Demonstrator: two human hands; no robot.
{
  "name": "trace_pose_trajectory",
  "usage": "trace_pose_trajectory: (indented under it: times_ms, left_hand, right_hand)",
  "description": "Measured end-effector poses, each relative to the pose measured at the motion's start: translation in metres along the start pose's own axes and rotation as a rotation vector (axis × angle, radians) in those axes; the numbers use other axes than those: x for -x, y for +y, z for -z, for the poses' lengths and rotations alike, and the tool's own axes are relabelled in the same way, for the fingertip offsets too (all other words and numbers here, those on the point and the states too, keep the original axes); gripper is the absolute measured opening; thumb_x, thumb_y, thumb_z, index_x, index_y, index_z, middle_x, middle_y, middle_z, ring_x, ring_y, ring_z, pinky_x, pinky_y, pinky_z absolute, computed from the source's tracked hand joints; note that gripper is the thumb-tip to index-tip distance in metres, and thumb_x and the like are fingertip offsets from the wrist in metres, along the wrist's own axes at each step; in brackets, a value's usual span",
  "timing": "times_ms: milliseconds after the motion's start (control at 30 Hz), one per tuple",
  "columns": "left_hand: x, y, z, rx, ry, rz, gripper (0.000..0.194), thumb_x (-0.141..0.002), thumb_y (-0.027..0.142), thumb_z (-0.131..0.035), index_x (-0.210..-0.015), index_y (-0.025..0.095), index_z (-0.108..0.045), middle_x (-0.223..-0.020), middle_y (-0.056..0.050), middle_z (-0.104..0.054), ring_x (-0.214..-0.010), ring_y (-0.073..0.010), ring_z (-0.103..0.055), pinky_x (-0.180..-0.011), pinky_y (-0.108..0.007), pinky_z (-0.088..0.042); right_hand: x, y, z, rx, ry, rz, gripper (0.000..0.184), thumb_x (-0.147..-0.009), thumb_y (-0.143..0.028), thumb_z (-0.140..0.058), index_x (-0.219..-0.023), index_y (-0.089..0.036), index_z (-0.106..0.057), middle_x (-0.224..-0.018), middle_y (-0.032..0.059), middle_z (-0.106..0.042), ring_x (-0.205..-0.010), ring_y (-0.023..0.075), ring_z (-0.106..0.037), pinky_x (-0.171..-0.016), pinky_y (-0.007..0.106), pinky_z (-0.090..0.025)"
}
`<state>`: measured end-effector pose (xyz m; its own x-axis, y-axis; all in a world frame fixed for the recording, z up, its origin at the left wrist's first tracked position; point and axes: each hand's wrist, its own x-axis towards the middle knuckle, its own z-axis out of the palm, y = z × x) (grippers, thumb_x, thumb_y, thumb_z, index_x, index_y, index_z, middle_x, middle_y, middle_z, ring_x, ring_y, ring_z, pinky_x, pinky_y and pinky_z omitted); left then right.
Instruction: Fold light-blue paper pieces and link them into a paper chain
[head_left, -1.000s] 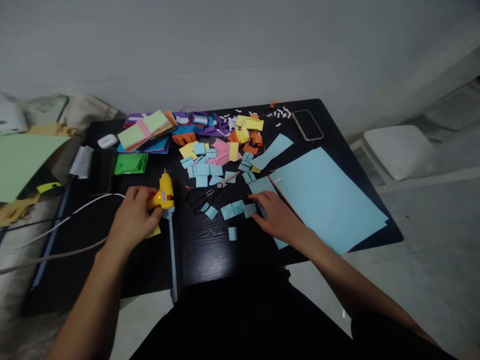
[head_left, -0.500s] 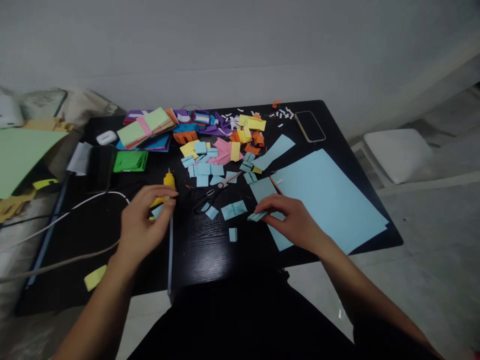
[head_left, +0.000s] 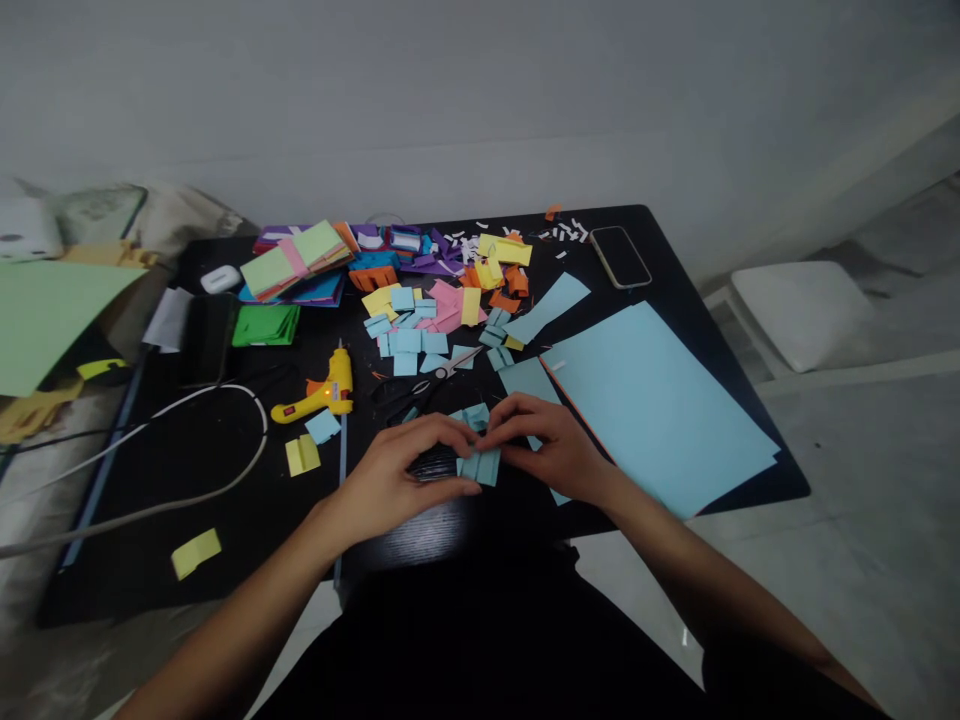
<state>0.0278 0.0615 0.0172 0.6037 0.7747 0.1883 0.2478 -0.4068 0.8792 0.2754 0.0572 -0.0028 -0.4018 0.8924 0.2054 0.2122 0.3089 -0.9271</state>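
A small folded light-blue paper piece (head_left: 484,468) lies between my hands, low over the table's front part. My right hand (head_left: 551,447) pinches its upper right side with thumb and fingers. From the other side my left hand (head_left: 409,468) closes its index finger and thumb around the piece's left edge. Another light-blue folded paper (head_left: 475,415) shows partly behind the fingers. Farther left rests a yellow glue gun (head_left: 330,388), beside a small blue paper (head_left: 322,427) and a yellow folded paper (head_left: 303,455). Black-handled scissors (head_left: 442,372) lie just beyond my left hand.
Large light-blue sheets (head_left: 660,390) cover the table's right side. Small coloured papers (head_left: 446,305) pile up at the middle back, near a phone (head_left: 620,256). A stack of coloured paper (head_left: 300,258) sits back left. A white cable (head_left: 262,430) loops across the left.
My left hand has moved right, from the glue gun to the folded blue paper. My right hand has brought that paper slightly left and down, where both hands now meet.
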Motion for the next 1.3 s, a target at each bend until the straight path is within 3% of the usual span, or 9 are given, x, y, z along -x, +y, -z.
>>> trace_pose_trajectory:
  times_ms: [133,333,533,700,833,1033,1167,1300]
  left_hand:
    - [0.014,-0.012,0.003,-0.118,0.095,0.018,0.020,-0.089,0.029,-0.081,-0.102,0.021,-0.068,-0.109,-0.008,-0.075,-0.102,-0.0216,-0.074,-0.091,-0.036,-0.062]
    - [0.031,-0.026,0.001,-0.297,0.191,0.067,0.021,-0.092,0.031,-0.078,-0.105,0.021,-0.066,-0.110,-0.008,-0.073,-0.104,-0.0211,-0.072,-0.093,-0.036,-0.060]
    - [0.035,-0.028,-0.004,-0.310,0.252,0.069,0.025,-0.090,0.030,-0.080,-0.106,0.021,-0.063,-0.108,-0.007,-0.074,-0.102,-0.0209,-0.073,-0.092,-0.037,-0.061]
    - [0.037,-0.030,-0.009,-0.160,0.323,0.147,0.024,-0.089,0.027,-0.081,-0.104,0.021,-0.063,-0.111,-0.007,-0.076,-0.105,-0.0221,-0.075,-0.095,-0.040,-0.061]
    - [0.038,-0.028,-0.014,-0.098,0.334,0.129,0.025,-0.088,0.024,-0.081,-0.107,0.022,-0.065,-0.113,-0.007,-0.075,-0.108,-0.0231,-0.074,-0.098,-0.042,-0.061]
    - [0.034,-0.020,-0.018,-0.266,0.322,-0.017,0.028,-0.088,0.020,-0.082,-0.110,0.022,-0.066,-0.115,-0.007,-0.073,-0.107,-0.0217,-0.072,-0.094,-0.039,-0.061]
    - [0.031,-0.018,-0.020,-0.335,0.289,-0.052,0.030,-0.090,0.020,-0.080,-0.116,0.022,-0.065,-0.114,-0.008,-0.073,-0.107,-0.0216,-0.072,-0.093,-0.038,-0.061]
    - [0.028,-0.016,-0.021,-0.374,0.278,-0.098,0.029,-0.093,0.022,-0.077,-0.119,0.023,-0.064,-0.113,-0.008,-0.074,-0.106,-0.0227,-0.073,-0.091,-0.040,-0.062]
  right_hand:
    - [0.000,0.009,0.005,0.156,0.032,-0.090,0.021,-0.092,-0.024,-0.075,-0.113,-0.028,-0.077,-0.107,0.0040,-0.076,-0.097,0.0208,-0.073,-0.091,0.040,-0.061]
    - [-0.003,0.030,0.000,0.320,-0.031,-0.039,0.022,-0.093,-0.018,-0.074,-0.114,-0.024,-0.074,-0.128,0.0087,-0.073,-0.123,0.0245,-0.069,-0.110,0.047,-0.055]
    - [-0.006,0.031,-0.004,0.328,-0.025,-0.029,0.021,-0.094,-0.018,-0.071,-0.113,-0.025,-0.074,-0.129,0.0077,-0.073,-0.126,0.0252,-0.068,-0.110,0.050,-0.055]
    - [-0.006,0.009,-0.005,0.161,0.036,-0.054,0.019,-0.091,-0.023,-0.076,-0.110,-0.025,-0.075,-0.113,0.0058,-0.077,-0.110,0.0231,-0.073,-0.101,0.043,-0.059]
    - [-0.005,-0.006,-0.014,-0.064,-0.004,-0.172,0.020,-0.089,-0.028,-0.078,-0.108,-0.024,-0.074,-0.104,0.0048,-0.079,-0.094,0.0198,-0.076,-0.089,0.038,-0.063]
    - [-0.004,-0.012,-0.028,-0.301,-0.008,-0.399,0.027,-0.085,-0.027,-0.080,-0.110,-0.022,-0.070,-0.094,0.0023,-0.078,-0.086,0.0177,-0.076,-0.083,0.035,-0.063]
    - [-0.005,-0.009,-0.032,-0.390,0.012,-0.455,0.023,-0.086,-0.023,-0.077,-0.106,-0.021,-0.067,-0.082,-0.0005,-0.075,-0.077,0.0163,-0.075,-0.078,0.035,-0.062]
    - [-0.005,-0.007,-0.034,-0.413,0.013,-0.466,0.021,-0.083,-0.023,-0.079,-0.101,-0.021,-0.069,-0.085,-0.0001,-0.074,-0.079,0.0161,-0.074,-0.081,0.035,-0.062]
